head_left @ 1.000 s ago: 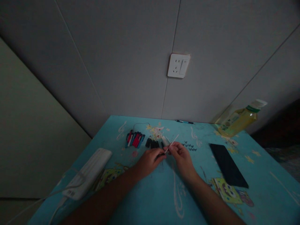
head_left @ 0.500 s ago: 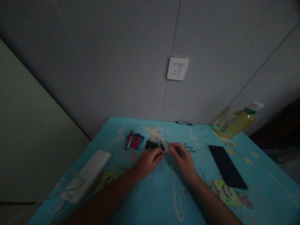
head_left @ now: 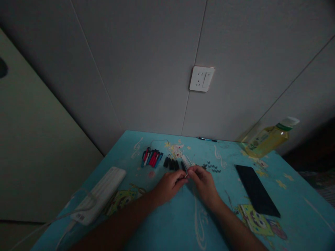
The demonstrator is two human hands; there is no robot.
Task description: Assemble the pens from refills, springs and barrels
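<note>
My left hand (head_left: 169, 184) and my right hand (head_left: 202, 181) meet at the middle of the table, with thumbs and fingers pinched together. A thin light-coloured stick (head_left: 186, 175), like a pen refill, shows between their fingertips; most of it is covered by the fingers. Just beyond lies a bundle of thin white refills (head_left: 186, 161). Several short black tubes (head_left: 171, 163), like pen grips, lie left of them. Farther left is a pile of red, blue and white pen barrels (head_left: 152, 158). Small dark curved pieces (head_left: 212, 167) sit in rows right of my right hand.
A white power strip (head_left: 101, 193) with cables lies at the left. On the right are a dark flat phone-like slab (head_left: 258, 190) and a bottle of yellow liquid (head_left: 268, 141). A pen (head_left: 207, 139) lies along the wall, below a socket (head_left: 202, 79). The tablecloth (head_left: 167, 223) is blue and patterned.
Both hands have drawn slightly closer together and lower, and the stick between them is more covered by fingers. The whole view has shifted a little. Objects on the table have stayed put.
</note>
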